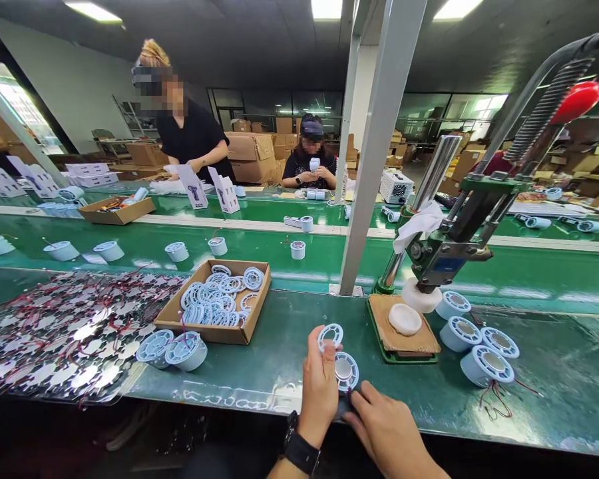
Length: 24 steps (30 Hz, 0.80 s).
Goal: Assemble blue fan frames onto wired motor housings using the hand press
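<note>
My left hand (318, 382), a black watch on its wrist, pinches a light blue plastic ring (330, 326) between thumb and fingers. Just below the ring is a round light blue housing (353, 376) with a silver disc in its middle, tilted toward me. My right hand (387, 419) is closed at the housing's lower edge. Something small and dark shows by its fingertips, too hidden to name. To the left, a cardboard box (250, 330) holds many more rings. To the right stands a hand lever press (446, 256) with a white pad (404, 319) on its base.
Several housings (488, 366) with discs and wires sit right of the press. Two open housings (187, 351) stand beside wired metal plates (70, 332). A grey post (367, 179) rises behind my hands. More housings (298, 250) line the green belt; two co-workers are across it.
</note>
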Available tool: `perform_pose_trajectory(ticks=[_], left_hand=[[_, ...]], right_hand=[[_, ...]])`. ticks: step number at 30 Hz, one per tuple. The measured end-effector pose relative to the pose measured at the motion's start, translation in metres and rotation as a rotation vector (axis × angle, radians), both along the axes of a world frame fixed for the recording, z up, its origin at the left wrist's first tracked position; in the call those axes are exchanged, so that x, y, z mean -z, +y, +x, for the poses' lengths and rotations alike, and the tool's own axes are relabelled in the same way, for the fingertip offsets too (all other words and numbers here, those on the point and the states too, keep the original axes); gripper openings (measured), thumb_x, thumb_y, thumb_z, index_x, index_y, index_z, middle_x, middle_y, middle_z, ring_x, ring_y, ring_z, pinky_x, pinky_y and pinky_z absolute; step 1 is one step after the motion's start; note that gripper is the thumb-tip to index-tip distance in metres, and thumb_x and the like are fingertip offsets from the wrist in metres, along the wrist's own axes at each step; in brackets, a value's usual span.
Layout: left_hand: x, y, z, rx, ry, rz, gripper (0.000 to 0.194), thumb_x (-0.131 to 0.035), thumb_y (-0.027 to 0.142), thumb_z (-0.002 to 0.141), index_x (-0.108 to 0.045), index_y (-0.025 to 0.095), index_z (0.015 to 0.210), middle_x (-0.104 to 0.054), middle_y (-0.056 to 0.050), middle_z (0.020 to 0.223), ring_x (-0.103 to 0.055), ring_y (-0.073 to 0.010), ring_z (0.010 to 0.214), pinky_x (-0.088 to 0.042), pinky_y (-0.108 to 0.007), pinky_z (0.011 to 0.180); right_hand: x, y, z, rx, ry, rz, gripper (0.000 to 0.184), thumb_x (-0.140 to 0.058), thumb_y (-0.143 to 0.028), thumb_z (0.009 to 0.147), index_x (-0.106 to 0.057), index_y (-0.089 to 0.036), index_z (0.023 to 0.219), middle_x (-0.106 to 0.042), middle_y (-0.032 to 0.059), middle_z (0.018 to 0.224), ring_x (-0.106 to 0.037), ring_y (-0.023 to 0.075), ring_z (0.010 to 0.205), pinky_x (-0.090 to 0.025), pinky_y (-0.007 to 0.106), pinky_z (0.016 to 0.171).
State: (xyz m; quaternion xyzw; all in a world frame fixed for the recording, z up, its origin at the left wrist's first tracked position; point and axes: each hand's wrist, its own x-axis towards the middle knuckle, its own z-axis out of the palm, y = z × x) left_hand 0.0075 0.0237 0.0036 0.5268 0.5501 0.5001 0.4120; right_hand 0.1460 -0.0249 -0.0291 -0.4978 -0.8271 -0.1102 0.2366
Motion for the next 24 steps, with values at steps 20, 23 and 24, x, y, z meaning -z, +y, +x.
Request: perform_pose_trajectory(ticks=[20, 23, 24], left_hand=[[0.016, -0.024, -0.033, 0.266, 0.792, 0.243, 0.056, -0.042, 0.048, 0.096, -0.042, 0.014, 0.142, -0.055, -0.018, 0.137, -0.055, -0.0312, 0.124, -0.049, -0.05, 0.101], [0.009, -0.018, -0.04, 0.362, 0.801, 0.277, 0.055, -0.042, 0.045, 0.097, -0.039, 0.017, 0.145, -0.053, -0.017, 0.14, -0.052, -0.0297, 0.127, -0.047, -0.048, 0.104], [0.005, -0.014, -0.043, 0.415, 0.8, 0.285, 0.056, -0.044, 0.046, 0.096, -0.038, 0.019, 0.145, -0.053, -0.015, 0.141, -0.051, -0.0291, 0.128, -0.046, -0.047, 0.105]], right_hand=[[0.008, 0.021, -0.022, -0.073, 0.763, -0.272, 0.073, -0.046, -0.016, 0.083, -0.02, -0.023, 0.15, -0.05, 0.0085, 0.138, -0.058, 0.0185, 0.118, -0.053, 0.031, 0.095], [0.009, 0.022, -0.022, -0.073, 0.784, -0.292, 0.075, -0.049, -0.016, 0.081, -0.02, -0.024, 0.15, -0.053, 0.0067, 0.136, -0.058, 0.0182, 0.118, -0.053, 0.031, 0.096], [0.01, 0.023, -0.023, -0.07, 0.79, -0.3, 0.076, -0.051, -0.017, 0.081, -0.02, -0.024, 0.15, -0.054, 0.0063, 0.135, -0.058, 0.0185, 0.118, -0.052, 0.032, 0.097]])
